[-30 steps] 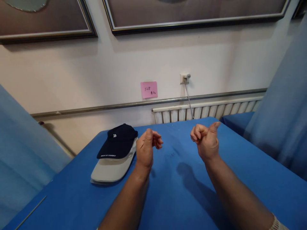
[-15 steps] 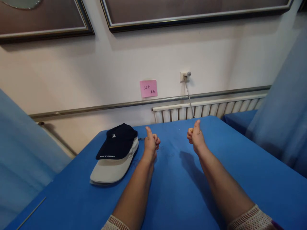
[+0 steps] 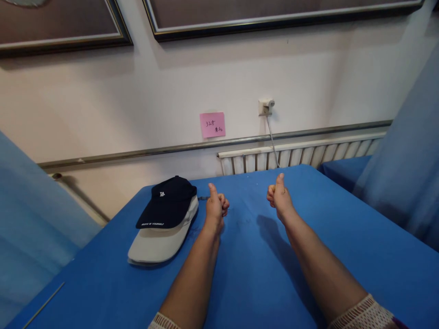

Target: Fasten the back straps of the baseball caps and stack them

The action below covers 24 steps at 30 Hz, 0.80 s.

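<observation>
Both your left hand and right hand make fists, thumbs up. Beside the left, on the blue table, the caps' brims point toward you, slightly left: navy cap atop pale cap.

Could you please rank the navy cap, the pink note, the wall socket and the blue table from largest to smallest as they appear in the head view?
1. Blue table
2. Navy cap
3. Pink note
4. Wall socket
</observation>
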Each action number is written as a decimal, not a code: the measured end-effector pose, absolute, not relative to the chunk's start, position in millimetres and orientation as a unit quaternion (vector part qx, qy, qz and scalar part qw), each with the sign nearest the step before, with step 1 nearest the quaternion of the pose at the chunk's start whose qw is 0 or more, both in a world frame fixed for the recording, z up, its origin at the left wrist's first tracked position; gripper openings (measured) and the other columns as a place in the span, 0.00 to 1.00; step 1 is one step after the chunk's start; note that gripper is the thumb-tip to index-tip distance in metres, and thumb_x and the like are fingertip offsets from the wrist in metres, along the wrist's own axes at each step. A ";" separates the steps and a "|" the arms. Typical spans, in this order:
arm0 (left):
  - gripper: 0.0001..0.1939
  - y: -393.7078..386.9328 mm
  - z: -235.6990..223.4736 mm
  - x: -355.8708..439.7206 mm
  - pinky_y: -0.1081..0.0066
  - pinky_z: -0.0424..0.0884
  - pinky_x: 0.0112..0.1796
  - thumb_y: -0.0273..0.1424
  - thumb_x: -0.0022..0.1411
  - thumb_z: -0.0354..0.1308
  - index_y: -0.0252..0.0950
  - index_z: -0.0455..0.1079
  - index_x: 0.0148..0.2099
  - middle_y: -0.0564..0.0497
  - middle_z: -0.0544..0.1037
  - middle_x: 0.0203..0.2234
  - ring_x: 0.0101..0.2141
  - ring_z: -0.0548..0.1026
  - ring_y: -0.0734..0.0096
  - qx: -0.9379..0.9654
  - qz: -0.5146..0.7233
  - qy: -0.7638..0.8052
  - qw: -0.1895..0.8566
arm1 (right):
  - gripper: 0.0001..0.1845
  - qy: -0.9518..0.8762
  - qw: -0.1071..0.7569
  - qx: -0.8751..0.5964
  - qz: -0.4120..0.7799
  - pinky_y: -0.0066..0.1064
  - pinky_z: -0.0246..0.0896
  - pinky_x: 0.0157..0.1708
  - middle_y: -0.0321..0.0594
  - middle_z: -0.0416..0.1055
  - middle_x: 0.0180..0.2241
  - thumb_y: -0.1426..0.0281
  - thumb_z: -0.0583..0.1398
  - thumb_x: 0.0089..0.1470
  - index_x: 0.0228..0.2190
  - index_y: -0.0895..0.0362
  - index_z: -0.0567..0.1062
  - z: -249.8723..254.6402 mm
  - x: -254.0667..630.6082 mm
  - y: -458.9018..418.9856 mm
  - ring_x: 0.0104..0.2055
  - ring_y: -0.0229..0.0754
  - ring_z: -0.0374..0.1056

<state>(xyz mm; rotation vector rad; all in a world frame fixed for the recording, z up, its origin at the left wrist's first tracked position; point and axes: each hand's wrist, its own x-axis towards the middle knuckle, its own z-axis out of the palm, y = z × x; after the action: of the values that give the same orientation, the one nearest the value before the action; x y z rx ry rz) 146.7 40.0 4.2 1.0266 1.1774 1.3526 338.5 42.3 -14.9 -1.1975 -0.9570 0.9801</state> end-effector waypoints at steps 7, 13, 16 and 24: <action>0.36 40.9 3.8 144.8 0.76 0.40 0.15 0.66 0.54 0.36 0.38 0.46 0.16 0.58 0.53 0.10 0.11 0.46 0.83 0.431 0.558 0.494 0.509 | 0.37 -0.419 0.609 -0.520 0.429 0.29 0.32 0.14 0.30 0.45 0.09 0.35 0.35 0.50 0.12 0.51 0.50 -14.3 334.6 40.6 0.12 0.32 0.40; 0.36 41.9 -3.2 145.7 0.76 0.42 0.16 0.65 0.55 0.35 0.38 0.47 0.16 0.57 0.55 0.10 0.12 0.48 0.82 0.439 0.536 0.506 0.514 | 0.36 -0.428 0.593 -0.529 0.430 0.28 0.34 0.14 0.30 0.46 0.08 0.36 0.35 0.52 0.12 0.51 0.51 -18.1 330.6 41.2 0.12 0.32 0.42; 0.35 38.5 -17.9 142.1 0.76 0.43 0.17 0.63 0.56 0.36 0.38 0.46 0.16 0.56 0.58 0.11 0.12 0.50 0.82 0.442 0.512 0.529 0.513 | 0.36 -0.432 0.579 -0.532 0.440 0.27 0.36 0.14 0.30 0.48 0.08 0.38 0.36 0.54 0.12 0.52 0.53 -21.0 324.7 38.3 0.12 0.32 0.44; 0.21 -0.1 -79.2 119.1 0.77 0.51 0.16 0.47 0.57 0.51 0.36 0.62 0.22 0.57 0.61 0.10 0.12 0.57 0.79 0.476 0.427 0.583 0.501 | 0.15 -0.509 0.446 -0.556 0.483 0.25 0.52 0.19 0.36 0.71 0.23 0.61 0.53 0.57 0.25 0.56 0.68 -76.1 284.5 1.2 0.16 0.32 0.59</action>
<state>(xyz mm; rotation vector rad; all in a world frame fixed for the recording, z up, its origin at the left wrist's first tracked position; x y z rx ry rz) 119.1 -0.1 -79.2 1.1514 1.4097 1.0332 284.5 1.2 -76.1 -1.3769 -1.2608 1.1972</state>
